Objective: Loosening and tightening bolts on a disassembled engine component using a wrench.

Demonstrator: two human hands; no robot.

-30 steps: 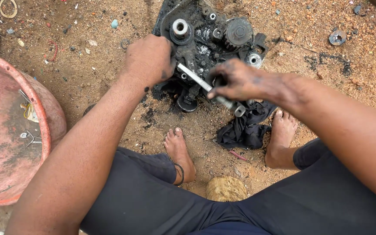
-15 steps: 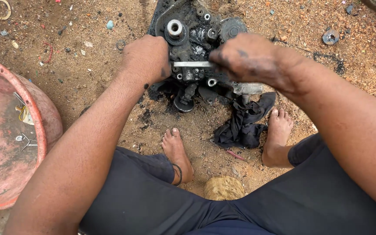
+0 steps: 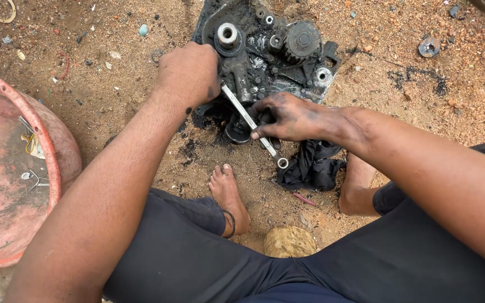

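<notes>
A black, greasy engine casing [image 3: 265,50] with gears and a shiny bush lies on the sandy ground ahead of me. My left hand [image 3: 189,73] presses down on its left edge and grips it. In my right hand [image 3: 287,118] is a silver ring spanner [image 3: 252,124], held near the middle. The spanner's far end sits on the casing below my left hand, and its ring end points toward me. My bare feet rest on the ground just short of the casing.
A black rag [image 3: 310,165] lies beside my right foot. A large reddish basin [image 3: 12,174] with small metal bits stands at the left. A stone [image 3: 289,242] sits between my legs. A small metal part [image 3: 429,47] lies at the upper right.
The spanner swung from diagonal to level and back to diagonal under my right hand. My left hand stayed on the casing.
</notes>
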